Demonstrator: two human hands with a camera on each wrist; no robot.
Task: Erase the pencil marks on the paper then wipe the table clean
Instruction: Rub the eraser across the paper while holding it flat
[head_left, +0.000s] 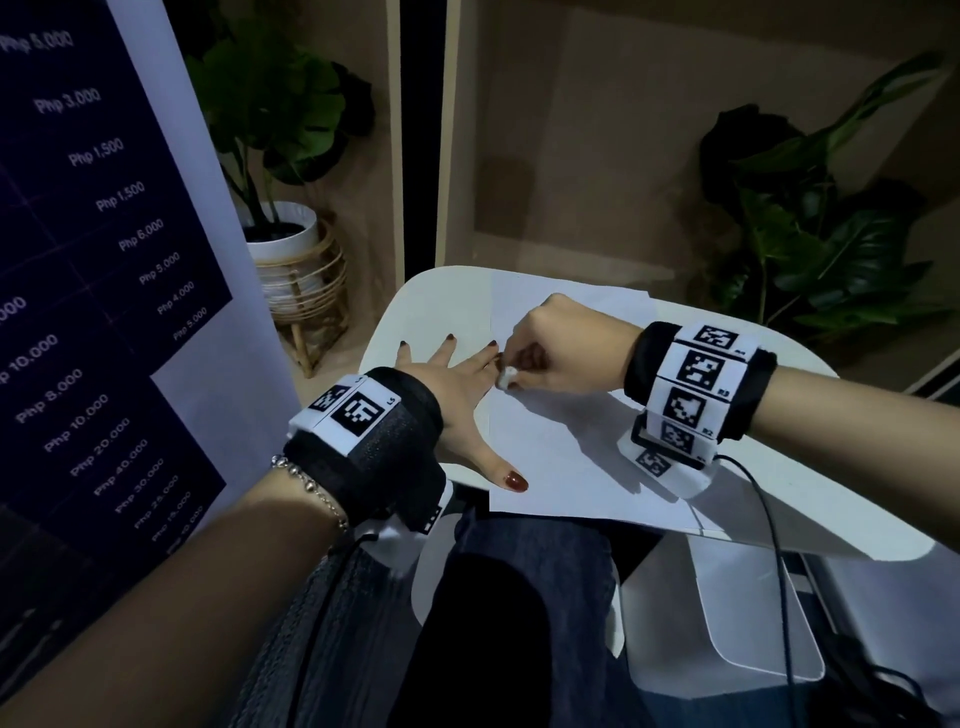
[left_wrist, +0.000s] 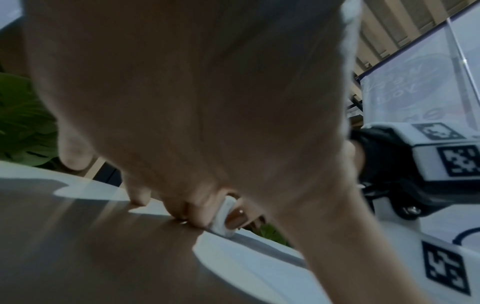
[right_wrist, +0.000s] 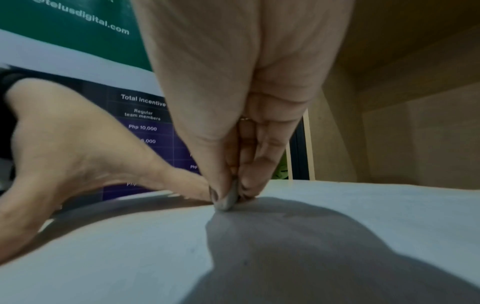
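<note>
Right hand (head_left: 556, 345) pinches the small eraser (head_left: 506, 378), its grip tight, pressing it onto the paper (head_left: 571, 441) on the tabletop (head_left: 810, 514). Beside the eraser, left hand (head_left: 452, 400) lies spread flat. Thin sheet, likely to crumple; pin it close by.

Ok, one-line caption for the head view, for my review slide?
Right hand rubs a white eraser on the paper while the flat left hand steadies it.

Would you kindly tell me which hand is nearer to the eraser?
Right. The right hand pinches the eraser against the paper; the left hand lies flat on the paper beside it, fingertips close to the eraser.
</note>
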